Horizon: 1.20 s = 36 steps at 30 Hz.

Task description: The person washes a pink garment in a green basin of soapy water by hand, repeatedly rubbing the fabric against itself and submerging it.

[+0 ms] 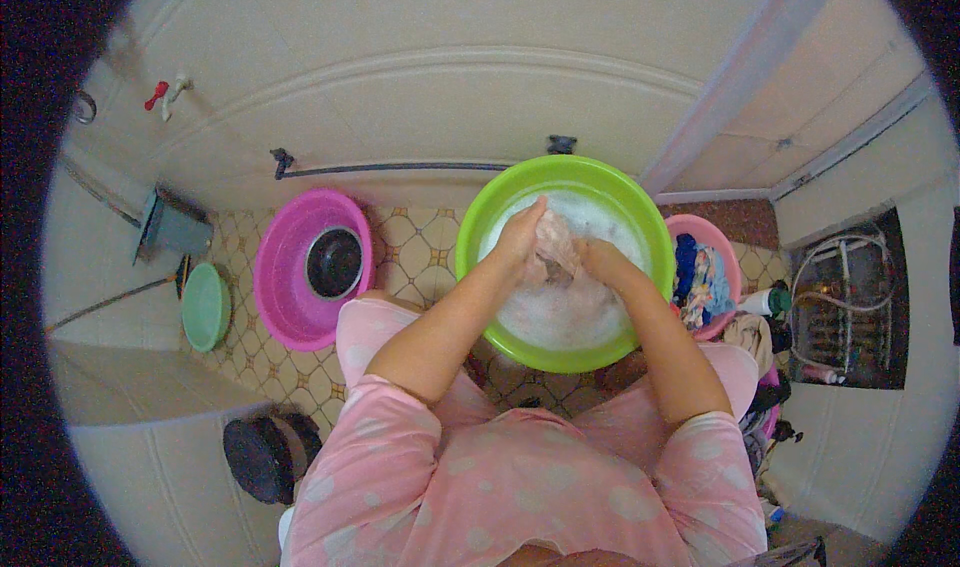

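A large lime-green plastic basin [656,214] stands before me, filled with sudsy water [559,327]. Over the foam, both hands grip a wet, pale pinkish cloth [556,238]. My left hand [523,235] holds it on one side with the thumb pointing up. On the other side, my right hand [600,258] has its fingers curled into the fabric. The cloth's lower part hangs down to the foam, and its full shape is hidden there.
To the left are a magenta basin [281,267] holding a dark round vessel [334,263], and a small mint-green basin [206,308]. On the right, a pink basin [724,252] holds clothes [701,282] beside a white bottle with a green cap [766,301]. A dark pipe [390,168] runs along the wall.
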Motion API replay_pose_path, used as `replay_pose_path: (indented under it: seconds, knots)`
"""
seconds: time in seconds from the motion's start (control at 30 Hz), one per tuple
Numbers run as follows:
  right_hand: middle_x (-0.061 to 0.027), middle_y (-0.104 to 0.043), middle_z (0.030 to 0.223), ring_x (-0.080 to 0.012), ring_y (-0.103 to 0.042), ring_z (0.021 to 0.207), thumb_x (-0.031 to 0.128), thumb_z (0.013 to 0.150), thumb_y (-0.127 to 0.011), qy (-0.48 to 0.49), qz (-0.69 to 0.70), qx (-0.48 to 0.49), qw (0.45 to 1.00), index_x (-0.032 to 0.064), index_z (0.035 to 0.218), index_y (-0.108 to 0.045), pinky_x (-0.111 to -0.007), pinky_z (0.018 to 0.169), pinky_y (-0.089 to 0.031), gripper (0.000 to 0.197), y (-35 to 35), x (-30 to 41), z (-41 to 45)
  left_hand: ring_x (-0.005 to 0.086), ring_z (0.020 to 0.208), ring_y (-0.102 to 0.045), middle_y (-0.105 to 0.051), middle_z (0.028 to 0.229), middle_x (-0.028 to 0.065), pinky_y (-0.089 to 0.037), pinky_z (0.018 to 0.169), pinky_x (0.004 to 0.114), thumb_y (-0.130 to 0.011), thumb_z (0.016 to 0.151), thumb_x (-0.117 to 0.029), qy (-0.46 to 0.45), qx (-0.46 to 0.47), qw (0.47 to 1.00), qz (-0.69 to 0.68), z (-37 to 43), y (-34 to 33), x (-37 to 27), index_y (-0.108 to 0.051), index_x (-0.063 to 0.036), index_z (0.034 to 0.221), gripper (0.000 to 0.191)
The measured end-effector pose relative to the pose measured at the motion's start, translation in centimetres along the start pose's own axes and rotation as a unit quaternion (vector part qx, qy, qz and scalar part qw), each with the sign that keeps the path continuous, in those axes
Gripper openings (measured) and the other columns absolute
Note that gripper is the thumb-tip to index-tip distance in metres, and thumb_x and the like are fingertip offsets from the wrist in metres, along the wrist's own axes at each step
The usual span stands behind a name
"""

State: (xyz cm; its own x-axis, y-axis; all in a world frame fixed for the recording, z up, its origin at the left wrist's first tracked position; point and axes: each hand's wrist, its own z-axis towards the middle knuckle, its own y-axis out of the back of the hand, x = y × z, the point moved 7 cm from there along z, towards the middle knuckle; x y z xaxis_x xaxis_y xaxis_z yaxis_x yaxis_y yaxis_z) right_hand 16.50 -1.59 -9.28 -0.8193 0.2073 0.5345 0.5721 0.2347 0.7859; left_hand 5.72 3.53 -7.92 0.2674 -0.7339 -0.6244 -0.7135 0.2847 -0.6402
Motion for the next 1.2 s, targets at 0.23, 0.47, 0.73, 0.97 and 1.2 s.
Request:
replay_pose_path:
  seconds: [0.23, 0.47, 0.73, 0.97, 1.2]
  knots:
    - [-0.0192, -0.057, 0.098, -0.0308, -0.056, 0.089, 0.03, 0.082, -0.041, 0.079, 0.097, 0.198, 0.972, 0.0034, 0.098, -0.058, -0.038, 0.079, -0.041, 0.035, -1.3, 2.9, -2.9, 0.0255, 0.08, -0.055, -0.056, 0.086, 0.0111, -0.045, 0.072, 0.041, -0.043, 0.085, -0.039, 0.032, 0.005, 0.998, 0.06, 0.3, 1.5, 0.8, -0.048, -0.0049, 0.097, 0.036]
    - [-0.0132, -0.06, 0.097, -0.0269, -0.058, 0.086, 0.035, 0.081, -0.044, 0.027, 0.099, 0.193, 0.976, 0.0065, 0.098, -0.059, -0.039, 0.076, -0.043, 0.037, -0.9, 2.9, -3.6, 0.0242, 0.081, -0.056, -0.056, 0.088, 0.0112, -0.045, 0.074, 0.04, -0.043, 0.085, -0.04, 0.035, -0.001, 0.993, 0.114, 0.4, 1.5, 0.6, -0.049, -0.0054, 0.096, 0.037]
    - [-0.0047, -0.058, 0.094, -0.0156, -0.055, 0.081, 0.02, 0.079, -0.053, -0.056, 0.466, 0.087, 0.879, 0.0065, 0.102, -0.058, -0.029, 0.075, -0.044, 0.027, 4.7, 2.0, -4.6, 0.024, 0.082, -0.056, -0.057, 0.089, 0.0091, -0.046, 0.074, 0.039, -0.044, 0.085, -0.039, 0.09, -0.007, 0.996, 0.001, 0.2, 2.2, -0.7, -0.053, -0.0076, 0.093, 0.033]
    - [-0.0102, -0.053, 0.105, -0.0191, -0.048, 0.098, 0.022, 0.075, -0.059, 0.014, 0.603, -0.069, 0.795, 0.0051, 0.11, -0.052, -0.031, 0.084, -0.039, 0.039, 5.2, 0.8, -2.3, 0.0253, 0.092, -0.052, -0.055, 0.101, 0.0103, -0.04, 0.083, 0.035, -0.048, 0.082, -0.024, -0.236, -0.102, 0.899, 0.355, 1.2, 2.3, -3.8, -0.051, -0.0073, 0.107, 0.03]
    - [-0.0216, -0.054, 0.102, -0.0349, -0.051, 0.096, 0.02, 0.073, -0.057, -0.026, 0.007, -0.2, 0.979, 0.0022, 0.108, -0.05, -0.04, 0.085, -0.038, 0.04, 3.2, 3.2, -0.8, 0.0354, 0.105, -0.042, -0.048, 0.109, 0.0214, -0.035, 0.09, 0.039, -0.052, 0.075, -0.014, -0.281, -0.11, 0.663, 0.686, 3.3, 3.7, -0.5, -0.049, -0.0117, 0.113, 0.039]
